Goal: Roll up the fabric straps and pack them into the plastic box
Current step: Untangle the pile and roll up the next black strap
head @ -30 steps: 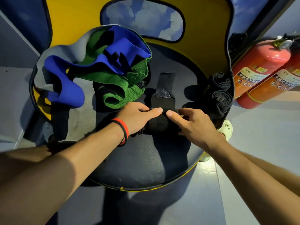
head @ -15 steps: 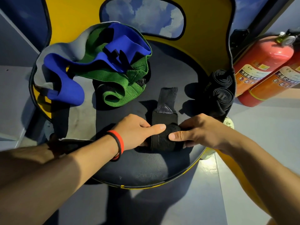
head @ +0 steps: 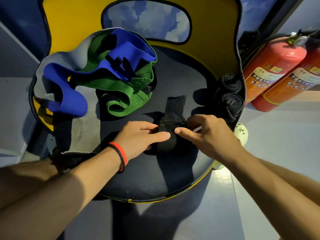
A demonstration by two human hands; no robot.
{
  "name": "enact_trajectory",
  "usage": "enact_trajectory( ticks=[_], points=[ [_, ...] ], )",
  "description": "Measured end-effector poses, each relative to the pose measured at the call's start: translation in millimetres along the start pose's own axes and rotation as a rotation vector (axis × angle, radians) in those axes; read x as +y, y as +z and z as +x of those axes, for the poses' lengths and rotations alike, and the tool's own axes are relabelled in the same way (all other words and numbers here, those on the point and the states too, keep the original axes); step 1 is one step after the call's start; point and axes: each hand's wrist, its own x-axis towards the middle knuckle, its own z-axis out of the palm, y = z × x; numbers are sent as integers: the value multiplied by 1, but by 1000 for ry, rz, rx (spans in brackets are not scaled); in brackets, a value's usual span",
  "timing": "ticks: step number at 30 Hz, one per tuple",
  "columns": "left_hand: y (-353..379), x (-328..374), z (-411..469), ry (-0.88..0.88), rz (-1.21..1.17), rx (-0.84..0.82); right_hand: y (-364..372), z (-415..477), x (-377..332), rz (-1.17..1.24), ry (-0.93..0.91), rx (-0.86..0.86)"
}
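The round seat (head: 155, 179) bears all items. The black strap (head: 167, 142) lies near its middle, part rolled, its flat tail pointing away from the person. The left hand (head: 138, 135) and right hand (head: 207, 134) each grip the roll, thumbs on top and fingers curled over the far side, hiding its ends. Two rolled black straps (head: 231, 94) sit at the right rim. The green strap (head: 131, 94) and blue strap (head: 69, 90) lie loose and tangled at left. Two fire extinguishers (head: 275, 66) are cut off at right. Compared with a second ago, the tail is shorter.
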Motion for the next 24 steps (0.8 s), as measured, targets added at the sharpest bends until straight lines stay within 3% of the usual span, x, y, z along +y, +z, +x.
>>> enact_trajectory(
  ticks=[2,5,8,13,16,21,24],
  points=[
    [1,4,5,-5,0,8,0,-4,-9,28,-73,60],
    [2,11,16,-52,1,62,1,-9,-14,9,-81,-58],
    [1,18,25,-50,-2,46,2,-6,-8,46,-77,-43],
    [5,17,25,215,186,227,-5,11,-3,104,-78,-116],
    [3,14,17,264,158,146,-8,14,-1,89,-61,-172],
    [-7,3,-6,190,353,-21,-15,11,7,183,-59,-370],
    [-4,-3,-19,99,293,-63,-14,3,3,287,-74,-504]
  ],
)
